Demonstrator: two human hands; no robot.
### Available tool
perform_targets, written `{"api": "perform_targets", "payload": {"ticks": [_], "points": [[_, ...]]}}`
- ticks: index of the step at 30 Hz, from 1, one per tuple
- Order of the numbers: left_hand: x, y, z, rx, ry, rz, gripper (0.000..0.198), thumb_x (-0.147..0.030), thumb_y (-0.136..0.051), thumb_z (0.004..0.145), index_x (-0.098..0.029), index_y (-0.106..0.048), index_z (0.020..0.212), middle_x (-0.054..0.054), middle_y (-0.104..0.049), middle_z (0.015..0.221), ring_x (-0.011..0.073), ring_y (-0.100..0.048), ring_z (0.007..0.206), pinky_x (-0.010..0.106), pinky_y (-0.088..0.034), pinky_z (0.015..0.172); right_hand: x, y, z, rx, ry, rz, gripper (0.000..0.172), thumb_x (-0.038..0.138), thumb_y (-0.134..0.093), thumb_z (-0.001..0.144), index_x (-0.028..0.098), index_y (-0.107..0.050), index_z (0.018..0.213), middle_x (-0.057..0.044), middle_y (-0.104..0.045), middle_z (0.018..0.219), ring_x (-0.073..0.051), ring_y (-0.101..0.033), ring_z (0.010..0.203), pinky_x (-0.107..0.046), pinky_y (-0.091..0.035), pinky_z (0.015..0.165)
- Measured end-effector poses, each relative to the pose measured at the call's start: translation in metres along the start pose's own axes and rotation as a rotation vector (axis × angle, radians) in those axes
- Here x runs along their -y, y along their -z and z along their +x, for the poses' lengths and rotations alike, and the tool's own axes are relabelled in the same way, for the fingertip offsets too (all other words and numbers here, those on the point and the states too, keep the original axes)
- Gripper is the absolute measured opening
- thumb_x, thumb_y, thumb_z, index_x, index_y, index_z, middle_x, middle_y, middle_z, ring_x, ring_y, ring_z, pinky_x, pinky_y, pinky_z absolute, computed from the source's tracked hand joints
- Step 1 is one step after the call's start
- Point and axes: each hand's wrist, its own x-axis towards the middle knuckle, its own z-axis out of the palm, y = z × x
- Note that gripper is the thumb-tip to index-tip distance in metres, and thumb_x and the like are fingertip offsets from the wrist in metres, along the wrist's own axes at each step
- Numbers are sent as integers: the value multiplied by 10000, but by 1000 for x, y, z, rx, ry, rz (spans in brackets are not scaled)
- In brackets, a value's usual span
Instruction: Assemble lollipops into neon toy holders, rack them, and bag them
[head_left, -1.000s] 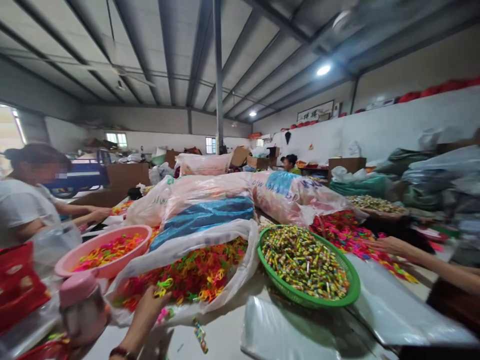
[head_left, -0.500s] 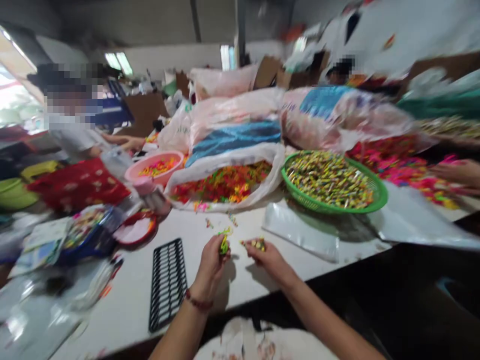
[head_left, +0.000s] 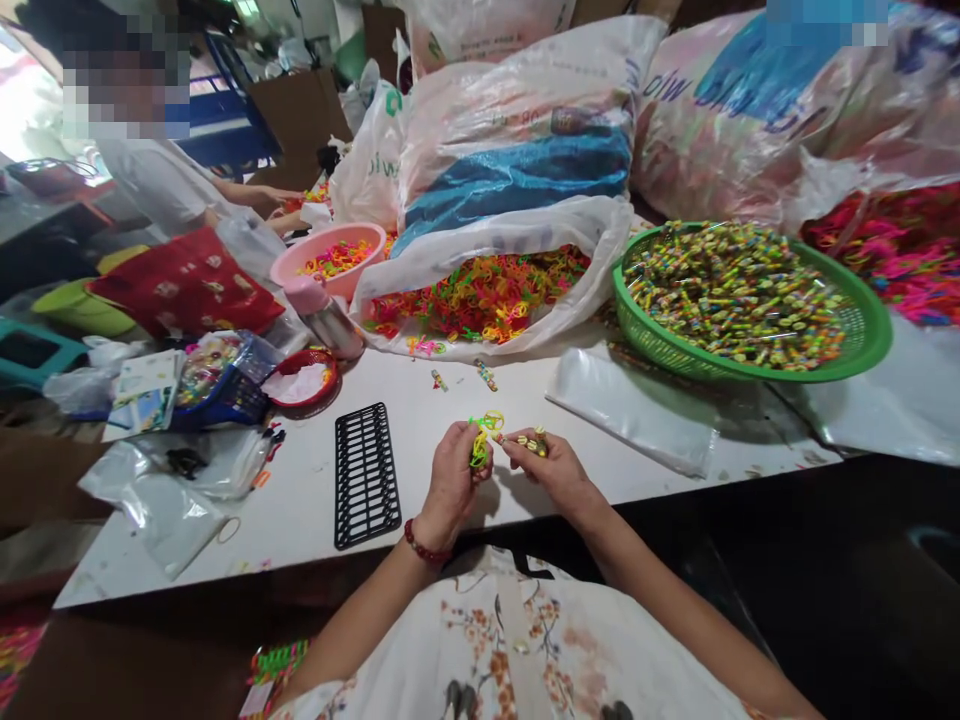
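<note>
My left hand (head_left: 452,478) is closed on a small yellow-green plastic ring piece (head_left: 481,438) near the front edge of the white table (head_left: 300,500). My right hand (head_left: 553,467) pinches a small wrapped candy (head_left: 529,441), its tip almost touching the ring piece. A black slotted tray (head_left: 365,473) lies just left of my left hand. Behind my hands an open plastic bag (head_left: 487,290) holds a heap of coloured plastic rings, and a green basket (head_left: 870,350) is full of wrapped candies.
A pink basin (head_left: 296,262) of rings and a pink-capped bottle (head_left: 324,315) stand at the back left. Clear plastic sheets (head_left: 630,408) lie right of my hands. A red dish (head_left: 304,385), a blue basket (head_left: 225,385) and bags clutter the left. Another person (head_left: 161,170) works far left.
My view has tilted down from the hall to the table. My left hand came back from the ring bag, and both hands now meet with ring and candy near the table's edge.
</note>
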Motion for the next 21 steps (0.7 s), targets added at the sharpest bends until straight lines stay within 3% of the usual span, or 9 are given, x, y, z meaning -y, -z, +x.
{"api": "perform_targets", "payload": {"ticks": [6, 10, 16, 21], "points": [[6, 3, 4, -23, -30, 103, 367, -507, -657, 800, -200, -459, 836, -77, -493, 565, 46, -399, 432, 172, -297, 421, 3, 1, 0, 82, -36, 50, 425, 552, -722, 735, 133, -697, 804, 37, -525, 585, -73, -367, 489, -243, -260, 473], [6, 7, 4, -13, -43, 202, 363, -518, -643, 809, -207, -458, 828, -87, -461, 542, 47, -373, 416, 176, -271, 409, 5, 3, -2, 61, -43, 9, 426, 535, -762, 680, 136, -696, 814, 38, -537, 581, -80, -384, 517, -241, -292, 505], [-2, 6, 2, -5, 98, 207, 331, -476, -622, 813, -204, -440, 768, -90, -416, 520, 42, -327, 388, 181, -199, 394, 7, 6, -2, 72, 14, -75, 397, 518, -764, 673, 149, -700, 807, 24, -569, 638, -111, -462, 620, -251, -370, 589], [3, 10, 7, -118, -40, 396, 282, -437, -623, 816, -205, -471, 768, -77, -440, 555, 64, -371, 449, 197, -263, 441, 2, 4, -1, 120, 43, -114, 370, 507, -738, 721, 151, -683, 807, 30, -563, 645, -109, -463, 612, -246, -361, 586]]}}
